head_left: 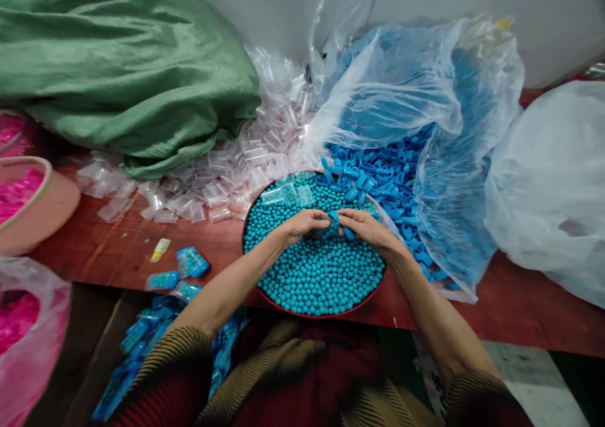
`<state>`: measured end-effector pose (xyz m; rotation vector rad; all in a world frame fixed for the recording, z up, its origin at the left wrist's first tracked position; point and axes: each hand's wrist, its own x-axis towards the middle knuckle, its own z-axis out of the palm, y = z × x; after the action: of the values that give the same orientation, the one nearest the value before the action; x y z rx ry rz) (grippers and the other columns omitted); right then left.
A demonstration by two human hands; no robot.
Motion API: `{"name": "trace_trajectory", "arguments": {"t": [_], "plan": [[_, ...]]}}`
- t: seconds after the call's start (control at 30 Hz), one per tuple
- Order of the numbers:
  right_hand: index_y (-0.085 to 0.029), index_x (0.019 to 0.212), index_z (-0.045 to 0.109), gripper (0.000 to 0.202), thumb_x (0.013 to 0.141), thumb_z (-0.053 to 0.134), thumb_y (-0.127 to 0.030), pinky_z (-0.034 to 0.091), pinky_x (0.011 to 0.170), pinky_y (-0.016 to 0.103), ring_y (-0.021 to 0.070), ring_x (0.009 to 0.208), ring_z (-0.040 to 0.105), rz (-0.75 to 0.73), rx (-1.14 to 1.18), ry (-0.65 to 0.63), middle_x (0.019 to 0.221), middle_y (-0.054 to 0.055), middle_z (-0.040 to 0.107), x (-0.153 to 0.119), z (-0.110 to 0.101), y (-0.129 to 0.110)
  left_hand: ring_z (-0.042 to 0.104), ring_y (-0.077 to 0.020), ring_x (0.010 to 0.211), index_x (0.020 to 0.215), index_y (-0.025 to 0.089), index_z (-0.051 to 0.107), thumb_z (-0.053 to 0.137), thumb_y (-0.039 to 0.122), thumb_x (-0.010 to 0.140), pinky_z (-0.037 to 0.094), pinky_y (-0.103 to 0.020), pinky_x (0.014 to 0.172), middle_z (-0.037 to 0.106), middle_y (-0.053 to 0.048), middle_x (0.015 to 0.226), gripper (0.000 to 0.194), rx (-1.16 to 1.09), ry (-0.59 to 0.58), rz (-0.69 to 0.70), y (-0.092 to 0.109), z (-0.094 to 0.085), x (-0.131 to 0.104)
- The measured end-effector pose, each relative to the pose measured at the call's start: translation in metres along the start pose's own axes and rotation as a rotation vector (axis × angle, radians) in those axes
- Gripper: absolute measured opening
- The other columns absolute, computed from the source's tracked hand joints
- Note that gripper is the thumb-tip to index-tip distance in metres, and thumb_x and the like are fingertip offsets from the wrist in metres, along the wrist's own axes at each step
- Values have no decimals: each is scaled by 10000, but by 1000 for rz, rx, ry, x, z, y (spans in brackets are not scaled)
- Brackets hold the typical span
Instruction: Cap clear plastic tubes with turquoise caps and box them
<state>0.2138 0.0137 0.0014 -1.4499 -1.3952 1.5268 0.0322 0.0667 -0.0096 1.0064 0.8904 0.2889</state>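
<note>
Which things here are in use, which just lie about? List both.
In use: left hand, right hand, blue cap, tray of beads, bag of caps, clear tubes.
Lying about: green sack, pink bowl, white bag.

A reddish-brown wooden table [520, 301] stands against a pale grey wall [543, 11], with light speckled floor [534, 376] below.

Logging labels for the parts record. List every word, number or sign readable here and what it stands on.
No text can be read anywhere.
Small yellow tag on the red table: too small and blurred to read.
Dark marks on the white sheet by the right forearm: blurred, unreadable.
Filled small tubes, blue caps, both bags: no print visible.
</note>
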Motion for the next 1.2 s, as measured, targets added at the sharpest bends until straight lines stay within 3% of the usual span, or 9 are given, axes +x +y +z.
{"name": "trace_trajectory", "arguments": {"t": [0.1, 0.3, 0.53, 0.67, 0.83, 0.93, 1.07, 1.2], "plan": [[-154, 1125, 600, 438, 803, 527, -441, 357, 504, 221, 103, 508, 472, -84, -83, 53, 574, -32, 576, 3, 7, 2, 546, -110, 653, 761, 131, 588, 771, 341, 550, 411, -235, 594, 594, -7, 707, 350, -70, 17, -16, -1, 1, -7], [-193, 1134, 653, 356, 866, 466, -335, 435, 650, 273, 153, 622, 571, -216, -508, 300, 723, 29, 670, -5, 28, 2, 509, -80, 578, 743, 159, 508, 742, 369, 604, 384, -203, 523, 538, 34, 646, 344, -137, 160, 48, -10, 10, -20], [-172, 1122, 678, 354, 883, 464, -324, 466, 756, 329, 193, 701, 611, -331, -595, 354, 737, 63, 690, -7, 35, 3, 511, -77, 529, 759, 172, 469, 689, 408, 638, 347, -183, 439, 488, 53, 649, 344, -156, 192, 165, -17, 18, -31], [-159, 1125, 670, 362, 894, 453, -332, 493, 731, 320, 187, 704, 624, -338, -463, 368, 788, 64, 699, -9, 41, 1, 461, -61, 572, 722, 148, 512, 665, 303, 676, 359, -190, 530, 500, 49, 641, 223, -62, 259, 258, -14, 17, -34], [-197, 1156, 644, 352, 890, 450, -320, 492, 857, 349, 203, 923, 633, -461, -451, 375, 1003, 82, 694, -13, 53, 7, 449, -52, 592, 695, 132, 539, 662, 249, 684, 361, -187, 606, 516, 54, 611, 170, -51, 366, 322, -16, 18, -35], [-231, 1186, 617, 356, 897, 433, -328, 528, 772, 345, 184, 820, 635, -409, -349, 293, 960, 60, 686, -12, 54, 7, 472, -61, 577, 719, 141, 526, 669, 323, 687, 364, -187, 569, 528, 50, 613, 233, -102, 387, 298, -17, 19, -36], [-226, 1177, 598, 350, 911, 405, -347, 532, 622, 299, 157, 647, 617, -260, -170, 316, 789, 24, 671, -10, 52, 5, 525, -86, 609, 777, 149, 537, 626, 320, 702, 399, -200, 560, 550, 40, 668, 206, -102, 306, 267, -17, 20, -36], [-225, 1137, 595, 307, 896, 442, -337, 516, 667, 305, 157, 646, 618, -284, -222, 327, 788, 20, 668, -10, 51, 6, 521, -84, 650, 761, 140, 592, 619, 262, 708, 418, -210, 654, 582, 26, 685, 136, 28, 408, 294, -16, 19, -37]]}}
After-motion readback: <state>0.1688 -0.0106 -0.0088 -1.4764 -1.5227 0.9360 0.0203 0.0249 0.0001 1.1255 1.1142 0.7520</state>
